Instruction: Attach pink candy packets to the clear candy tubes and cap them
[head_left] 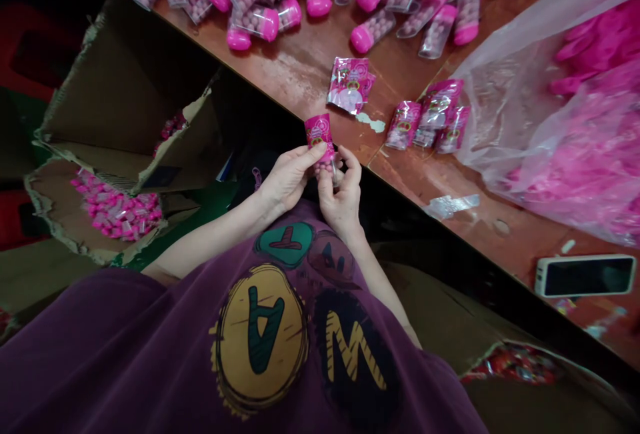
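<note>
held: pink-sleeved candy tube [319, 135], slightly tilted, gripped by both hands
left hand [287, 177]: fingers clenched around tube
right hand [343, 197]: fingers grasping tube's lower end
bench [300, 71]: capped tubes [253, 21], pink foil packets [349, 84] laid out

light: dim, soft | glare: pale sheen on tabletop [300, 67] | edges: wide-angle bowing
</note>
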`<action>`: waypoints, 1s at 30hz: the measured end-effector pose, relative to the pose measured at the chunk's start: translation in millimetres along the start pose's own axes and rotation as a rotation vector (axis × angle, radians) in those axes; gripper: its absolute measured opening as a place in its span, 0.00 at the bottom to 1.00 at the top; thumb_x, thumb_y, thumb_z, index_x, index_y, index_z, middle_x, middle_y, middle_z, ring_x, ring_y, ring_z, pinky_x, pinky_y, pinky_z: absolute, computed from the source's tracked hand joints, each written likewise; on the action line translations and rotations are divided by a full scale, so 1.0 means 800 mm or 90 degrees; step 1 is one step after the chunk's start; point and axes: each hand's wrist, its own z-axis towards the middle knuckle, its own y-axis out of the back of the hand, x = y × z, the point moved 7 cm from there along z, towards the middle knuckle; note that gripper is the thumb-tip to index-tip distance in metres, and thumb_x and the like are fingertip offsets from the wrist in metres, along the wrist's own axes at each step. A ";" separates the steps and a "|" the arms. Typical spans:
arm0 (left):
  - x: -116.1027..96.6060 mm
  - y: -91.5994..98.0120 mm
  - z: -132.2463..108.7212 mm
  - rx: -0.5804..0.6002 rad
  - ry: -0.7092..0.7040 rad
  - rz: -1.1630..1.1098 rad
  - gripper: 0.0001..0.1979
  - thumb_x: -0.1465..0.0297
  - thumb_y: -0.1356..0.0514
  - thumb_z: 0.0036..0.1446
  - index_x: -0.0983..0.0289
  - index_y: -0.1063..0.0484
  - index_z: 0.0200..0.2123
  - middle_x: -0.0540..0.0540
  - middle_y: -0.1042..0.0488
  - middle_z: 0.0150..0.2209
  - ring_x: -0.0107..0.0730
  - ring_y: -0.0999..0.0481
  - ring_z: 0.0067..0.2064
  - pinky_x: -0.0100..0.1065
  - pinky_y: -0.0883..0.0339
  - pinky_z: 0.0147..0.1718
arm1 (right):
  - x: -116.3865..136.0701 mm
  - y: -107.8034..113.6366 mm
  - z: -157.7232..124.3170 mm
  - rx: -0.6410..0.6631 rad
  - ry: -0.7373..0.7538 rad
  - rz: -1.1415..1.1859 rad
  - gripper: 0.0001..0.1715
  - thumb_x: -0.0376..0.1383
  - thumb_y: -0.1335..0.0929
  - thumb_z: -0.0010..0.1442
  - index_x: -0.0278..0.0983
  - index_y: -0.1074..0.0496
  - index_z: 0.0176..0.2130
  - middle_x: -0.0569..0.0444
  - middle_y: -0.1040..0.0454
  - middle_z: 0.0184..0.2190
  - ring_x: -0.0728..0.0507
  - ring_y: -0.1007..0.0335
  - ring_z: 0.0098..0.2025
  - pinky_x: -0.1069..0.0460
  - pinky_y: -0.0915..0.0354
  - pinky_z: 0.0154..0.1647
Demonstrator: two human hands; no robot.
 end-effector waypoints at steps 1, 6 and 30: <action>0.000 0.000 -0.001 0.001 0.002 0.003 0.12 0.64 0.26 0.60 0.67 0.20 0.33 0.53 0.19 0.31 0.27 0.20 0.34 0.31 0.26 0.44 | 0.006 0.002 0.000 -0.001 0.015 -0.034 0.35 0.55 0.36 0.73 0.45 0.44 0.70 0.45 0.20 0.55 0.41 0.14 0.47 0.44 0.17 0.50; 0.001 -0.002 -0.004 -0.025 0.008 0.005 0.16 0.60 0.24 0.56 0.66 0.21 0.31 0.52 0.20 0.30 0.25 0.22 0.32 0.30 0.27 0.41 | 0.023 0.007 0.002 -0.005 0.063 -0.142 0.33 0.55 0.38 0.74 0.45 0.41 0.70 0.45 0.22 0.59 0.38 0.15 0.51 0.43 0.17 0.53; -0.014 0.004 -0.005 -0.082 -0.100 0.059 0.08 0.69 0.24 0.55 0.66 0.18 0.32 0.51 0.20 0.31 0.24 0.25 0.33 0.29 0.32 0.41 | 0.000 -0.003 0.003 0.049 -0.138 0.189 0.30 0.55 0.32 0.71 0.45 0.37 0.64 0.57 0.25 0.34 0.48 0.28 0.30 0.48 0.23 0.39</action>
